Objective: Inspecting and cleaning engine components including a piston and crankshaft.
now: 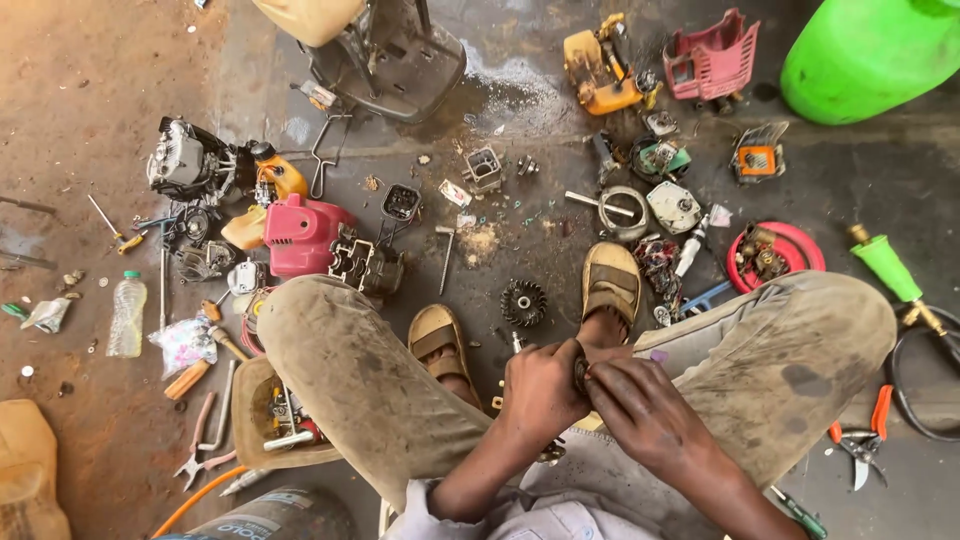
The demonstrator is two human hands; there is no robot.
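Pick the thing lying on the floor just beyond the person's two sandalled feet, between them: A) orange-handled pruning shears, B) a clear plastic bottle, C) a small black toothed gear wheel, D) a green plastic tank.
C: the small black toothed gear wheel lies on the dark floor between the left tan sandal and the right tan sandal.

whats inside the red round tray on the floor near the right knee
Inside the red round tray lies a small brass-coloured engine part with dark metal bits around it. The tray's lower edge is covered by the person's trouser knee, so anything lying there cannot be seen.
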